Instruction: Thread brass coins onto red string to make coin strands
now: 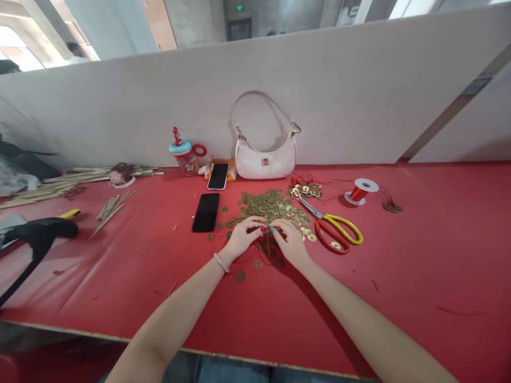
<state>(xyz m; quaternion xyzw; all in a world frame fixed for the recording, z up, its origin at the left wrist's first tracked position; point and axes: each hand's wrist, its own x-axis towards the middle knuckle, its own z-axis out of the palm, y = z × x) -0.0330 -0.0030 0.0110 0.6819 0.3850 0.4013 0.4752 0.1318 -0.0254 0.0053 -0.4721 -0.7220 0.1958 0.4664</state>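
My left hand [244, 238] and my right hand [292, 242] meet at the front of a pile of brass coins [265, 203]. Thumb and fingers of each are pinched together on a thin red cord [269, 244], part of which hangs below the fingertips. The exact spot where they grip it is small and partly covered by the fingers. A few loose coins [240, 276] lie near my left wrist. Right of my right hand rest scissors [333, 229] with one red and one yellow handle, blades partly apart. Behind them is a bunch of coins tied with red cord [306, 190].
A spool of red cord [361, 190] stands at the right, near another tied coin bunch [393, 206]. Two phones [206, 213], a lidded cup [186, 154] and a white handbag [265, 159] sit left and behind. Bamboo strips [109, 207] lie far left. A white partition [343, 101] borders the red table [431, 255].
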